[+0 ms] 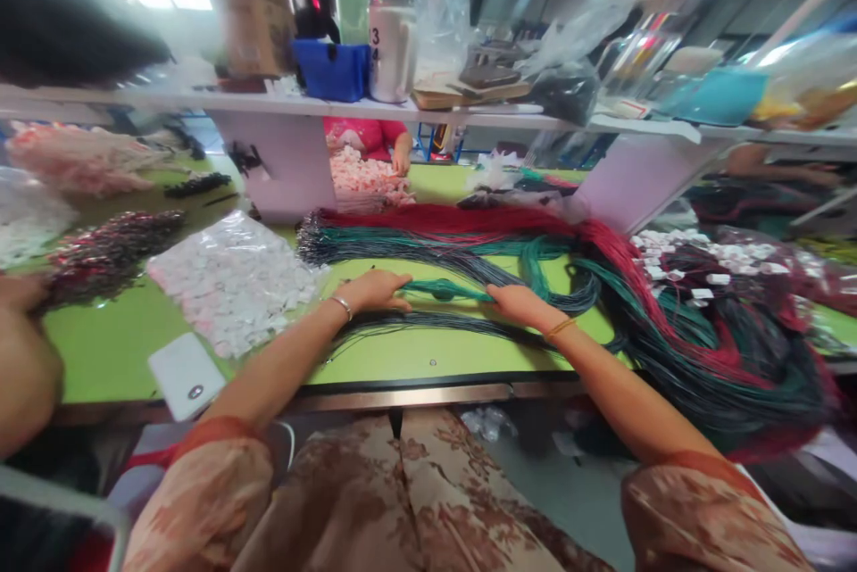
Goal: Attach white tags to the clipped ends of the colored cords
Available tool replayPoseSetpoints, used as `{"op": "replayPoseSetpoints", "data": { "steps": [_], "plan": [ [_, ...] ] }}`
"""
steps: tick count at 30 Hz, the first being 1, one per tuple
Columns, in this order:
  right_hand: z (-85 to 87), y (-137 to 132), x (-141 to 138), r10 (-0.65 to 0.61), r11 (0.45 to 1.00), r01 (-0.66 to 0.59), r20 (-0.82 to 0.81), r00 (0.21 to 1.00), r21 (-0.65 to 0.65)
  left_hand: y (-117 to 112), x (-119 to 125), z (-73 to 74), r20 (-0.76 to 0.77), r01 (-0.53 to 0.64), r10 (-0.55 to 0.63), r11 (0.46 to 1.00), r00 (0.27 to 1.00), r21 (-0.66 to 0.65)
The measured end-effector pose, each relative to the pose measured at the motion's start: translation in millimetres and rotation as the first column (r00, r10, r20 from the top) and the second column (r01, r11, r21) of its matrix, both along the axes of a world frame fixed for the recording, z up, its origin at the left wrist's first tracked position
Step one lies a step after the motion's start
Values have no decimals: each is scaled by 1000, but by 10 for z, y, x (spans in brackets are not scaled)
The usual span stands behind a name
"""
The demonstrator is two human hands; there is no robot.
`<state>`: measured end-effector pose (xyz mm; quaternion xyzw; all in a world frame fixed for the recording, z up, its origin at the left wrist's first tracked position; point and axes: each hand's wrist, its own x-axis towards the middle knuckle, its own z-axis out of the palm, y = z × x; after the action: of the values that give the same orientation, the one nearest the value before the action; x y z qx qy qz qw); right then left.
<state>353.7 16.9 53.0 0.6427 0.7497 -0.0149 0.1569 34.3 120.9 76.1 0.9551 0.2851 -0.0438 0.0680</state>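
Observation:
My left hand (376, 291) and my right hand (519, 304) grip a bundle of green wires (445, 289) between them, a short way above the green tabletop. The stretch between my hands runs level and bulges slightly in the middle. Behind it lie long bundles of red wires (442, 218) and dark wires (461, 264), with metal-looking ends (312, 237) at the left. Nearer me, a thin row of dark wires (461, 324) lies on the table under my hands. My fingertips are partly hidden by the wires and the angle.
A plastic bag of white pieces (234, 277) and a white device (187, 376) lie at left. White connectors (703, 264) and heaped wires fill the right side. Above runs a shelf holding a blue bin (333, 70). Another person's hand (402, 154) is across the table; an arm (23, 358) is at far left.

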Motion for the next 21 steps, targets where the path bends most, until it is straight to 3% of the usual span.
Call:
{"op": "replayPoseSetpoints", "data": {
  "steps": [4,8,13,18,21],
  "plan": [
    [-230,-47,-29,0,1000,2,-61,998,31,-70,37,-379,-57,-103,103,995,993,-5],
    [-392,-117,76,70,990,-36,-243,967,139,-325,-56,-576,7,-221,221,974,975,56],
    [-445,-191,343,175,970,-120,-264,948,211,-525,-108,-639,58,-316,316,949,947,1],
    [-387,-240,491,159,970,-129,-137,978,203,-358,-215,-609,82,-481,480,877,873,-19],
    [-338,-369,493,153,982,-125,-205,967,144,-311,-249,-596,69,-521,518,853,852,23]
  ]
}}
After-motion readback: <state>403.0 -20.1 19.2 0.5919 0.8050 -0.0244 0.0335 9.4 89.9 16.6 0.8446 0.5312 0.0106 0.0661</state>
